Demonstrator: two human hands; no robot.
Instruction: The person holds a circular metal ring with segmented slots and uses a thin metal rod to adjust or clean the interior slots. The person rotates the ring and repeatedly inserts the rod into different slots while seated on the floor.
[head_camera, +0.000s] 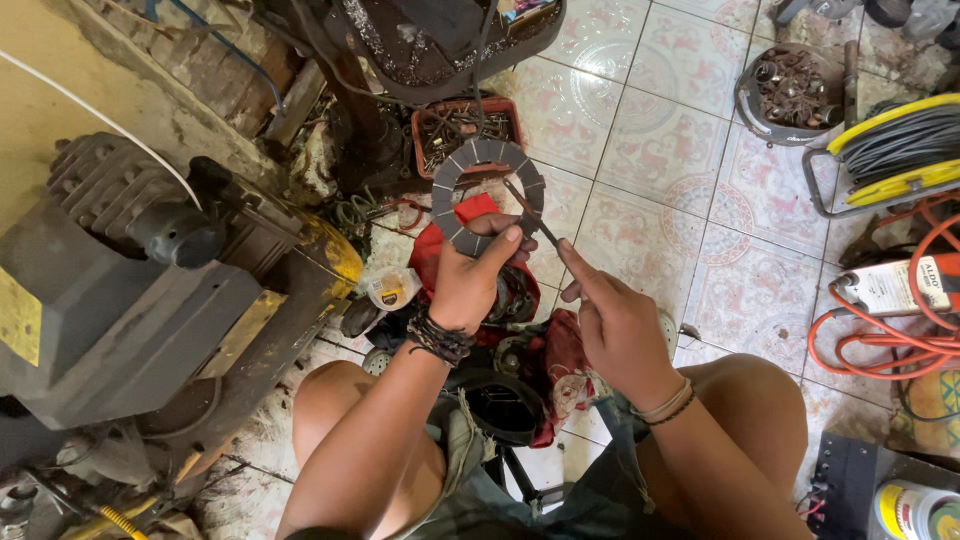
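Note:
My left hand (470, 275) holds up a grey ring-shaped friction disc (487, 160) with grooved segments, gripping its lower rim between thumb and fingers. My right hand (615, 320) pinches a thin dark pointed tool (530, 213) whose tip reaches to the disc's inner right edge. Both hands hover over a red rag (440, 245) and dark round machine parts (505, 405) lying on the tiled floor between my knees.
A big grey motor unit (120, 280) stands at the left. A red crate of metal bits (465, 125) lies behind the disc, a round bucket of rusty parts (795, 90) at the upper right. A yellow cable reel (900, 150) and orange cord (890, 350) occupy the right.

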